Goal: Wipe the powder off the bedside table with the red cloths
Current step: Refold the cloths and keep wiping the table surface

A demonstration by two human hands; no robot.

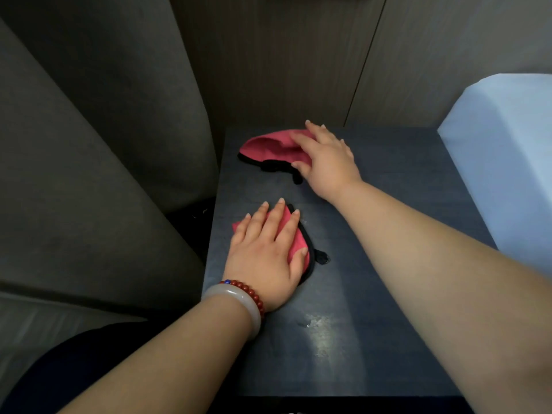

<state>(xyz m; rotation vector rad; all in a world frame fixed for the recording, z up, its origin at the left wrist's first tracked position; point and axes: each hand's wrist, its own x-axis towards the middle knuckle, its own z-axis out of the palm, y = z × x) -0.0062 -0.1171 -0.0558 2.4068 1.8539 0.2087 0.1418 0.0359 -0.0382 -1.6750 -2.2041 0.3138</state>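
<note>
Two red cloths on the dark bedside table (388, 234): left hand (265, 255) flat, fingers spread on the near cloth (294, 234); right hand (328, 159) likewise on the far cloth (268, 147), nearer the wall.

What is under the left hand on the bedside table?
Under the left hand lies a red cloth with black edging, pressed flat on the bedside table. Only its right part shows past the fingers. The tabletop below it, and any powder there, is covered.

Your left hand (265, 255) hid most of the near cloth (298, 243); your right hand (327, 158) covered the far cloth's (268, 147) right end; powder was indistinct.
</note>
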